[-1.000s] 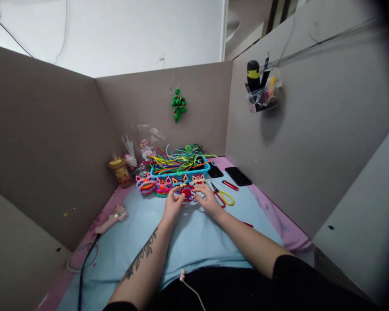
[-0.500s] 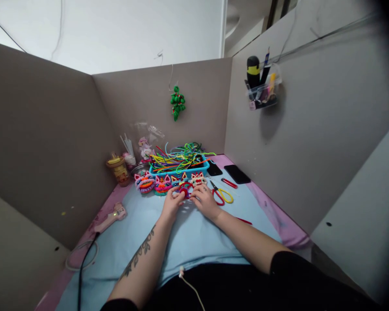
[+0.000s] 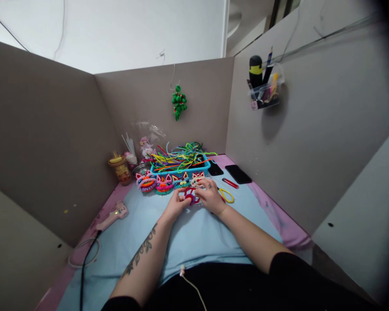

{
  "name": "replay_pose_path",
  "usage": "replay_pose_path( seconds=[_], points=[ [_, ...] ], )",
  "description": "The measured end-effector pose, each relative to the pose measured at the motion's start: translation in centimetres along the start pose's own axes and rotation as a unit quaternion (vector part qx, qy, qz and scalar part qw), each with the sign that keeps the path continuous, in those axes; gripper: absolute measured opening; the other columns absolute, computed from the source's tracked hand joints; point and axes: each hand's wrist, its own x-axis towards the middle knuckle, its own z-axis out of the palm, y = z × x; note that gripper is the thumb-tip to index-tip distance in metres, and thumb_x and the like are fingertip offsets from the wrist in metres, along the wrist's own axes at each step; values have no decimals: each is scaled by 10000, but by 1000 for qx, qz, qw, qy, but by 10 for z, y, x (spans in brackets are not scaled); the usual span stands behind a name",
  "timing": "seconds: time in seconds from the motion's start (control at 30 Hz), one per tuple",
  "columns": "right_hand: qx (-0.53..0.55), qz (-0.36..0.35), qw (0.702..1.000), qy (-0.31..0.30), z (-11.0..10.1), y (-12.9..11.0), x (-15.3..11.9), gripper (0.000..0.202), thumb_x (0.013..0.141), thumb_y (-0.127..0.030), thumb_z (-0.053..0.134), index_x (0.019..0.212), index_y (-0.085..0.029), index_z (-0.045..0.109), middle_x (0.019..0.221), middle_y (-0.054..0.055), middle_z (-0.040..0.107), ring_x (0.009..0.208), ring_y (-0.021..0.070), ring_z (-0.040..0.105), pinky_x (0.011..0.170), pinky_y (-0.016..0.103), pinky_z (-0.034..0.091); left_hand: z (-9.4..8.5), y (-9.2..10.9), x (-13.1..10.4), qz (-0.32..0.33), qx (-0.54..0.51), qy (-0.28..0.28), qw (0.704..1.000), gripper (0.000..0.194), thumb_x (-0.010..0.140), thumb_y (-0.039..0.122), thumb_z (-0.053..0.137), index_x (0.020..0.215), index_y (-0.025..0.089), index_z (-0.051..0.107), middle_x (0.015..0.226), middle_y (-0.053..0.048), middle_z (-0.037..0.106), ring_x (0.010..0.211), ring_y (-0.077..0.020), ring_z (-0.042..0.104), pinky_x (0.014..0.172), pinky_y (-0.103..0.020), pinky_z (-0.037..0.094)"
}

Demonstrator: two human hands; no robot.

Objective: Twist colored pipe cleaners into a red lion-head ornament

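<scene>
A red and purple pipe-cleaner piece, bent into open loops, is held just above the blue cloth. My left hand pinches its left side between thumb and fingers. At its upper right, my right hand is closed with fingertips on the red loop; the exact grip is partly hidden. Just beyond stand several finished fuzzy animal heads, among them a lilac and orange one, a pink one, a teal one and a cream one, partly covered by my right hand.
Behind the heads, a blue basket is heaped with coloured pipe cleaners. Yellow-handled scissors, a red tool and a black phone lie at right. A pink glue gun with a black cable rests at left, near a cup.
Both hands have shifted slightly right with the piece. My right hand has risen along its edge, showing more of the red loops and covering part of the scissors.
</scene>
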Motion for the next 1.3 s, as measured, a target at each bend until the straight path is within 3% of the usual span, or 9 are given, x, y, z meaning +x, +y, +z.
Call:
replay_pose_path(
  seconds=[0.1, 0.2, 0.27, 0.37, 0.6, 0.73, 1.03, 1.2, 1.3],
  points=[
    [17, 15, 1000, 13, 0, 0, 0, 132, 806, -237, 553, 894, -274, 643, 1105, 61, 524, 1116, 251, 402, 964, 442, 331, 0, -1, 0, 1, 1, 9, 1000, 630, 578, 366, 749, 1075, 156, 423, 555, 49, 574, 453, -82, 489, 460, -182, 317],
    [41, 79, 994, 65, 1, 1, -1, 194, 799, -253, 562, 986, -240, 610, 1070, 86, 532, 1055, 250, 443, 935, 445, 359, 0, 2, 1, 11, 4, 62, 998, 613, 573, 357, 750, 1060, 149, 441, 556, 50, 564, 463, -70, 473, 463, -178, 310],
    [65, 113, 988, 77, 3, 1, -1, 123, 797, -253, 560, 895, -227, 630, 940, 74, 555, 986, 237, 475, 902, 427, 381, 0, 5, 1, 6, 0, 95, 995, 616, 569, 358, 750, 1064, 149, 449, 590, 38, 574, 499, -75, 492, 483, -183, 330],
    [125, 146, 980, 49, 6, -1, -1, 90, 780, -260, 578, 730, -226, 646, 800, 41, 559, 895, 210, 509, 860, 389, 401, 0, 7, 1, -4, -13, 115, 993, 635, 562, 369, 749, 1080, 154, 451, 613, 36, 568, 532, -84, 509, 500, -189, 346],
    [224, 234, 945, 34, 9, -7, 3, 71, 719, -280, 614, 736, -214, 633, 825, 27, 578, 855, 187, 541, 819, 344, 424, 0, 2, 2, 18, 24, 74, 997, 615, 610, 387, 713, 1103, 158, 426, 577, 61, 534, 487, -75, 480, 489, -191, 329],
    [214, 239, 947, 18, 10, -3, 2, 104, 698, -285, 639, 780, -224, 651, 896, 39, 568, 939, 201, 523, 892, 371, 394, 0, 0, 1, 21, 34, 50, 998, 611, 630, 380, 700, 1118, 155, 408, 566, 70, 522, 462, -61, 442, 482, -186, 314],
    [252, 255, 933, -43, 28, 12, -5, 159, 734, -332, 594, 652, -201, 630, 1118, 74, 544, 1087, 237, 484, 982, 445, 322, 4, 0, -1, 31, 35, 38, 998, 660, 635, 389, 691, 1164, 158, 372, 542, 84, 496, 451, -69, 442, 466, -185, 317],
    [302, 286, 909, -6, 30, 12, -5, 226, 774, -378, 550, 657, -191, 600, 1097, 81, 560, 1050, 210, 526, 963, 389, 361, 2, 2, 2, 76, 35, 102, 991, 672, 618, 366, 702, 1180, 180, 383, 803, -4, 595, 531, -66, 515, 511, -188, 378],
    [323, 313, 892, 42, 32, 13, -4, 265, 783, -420, 531, 660, -192, 585, 1056, 68, 584, 1048, 208, 523, 951, 372, 369, 1, 2, 3, 113, 70, 145, 980, 620, 638, 331, 686, 1176, 181, 415, 761, 12, 579, 518, -61, 507, 535, -195, 402]
  ],
)
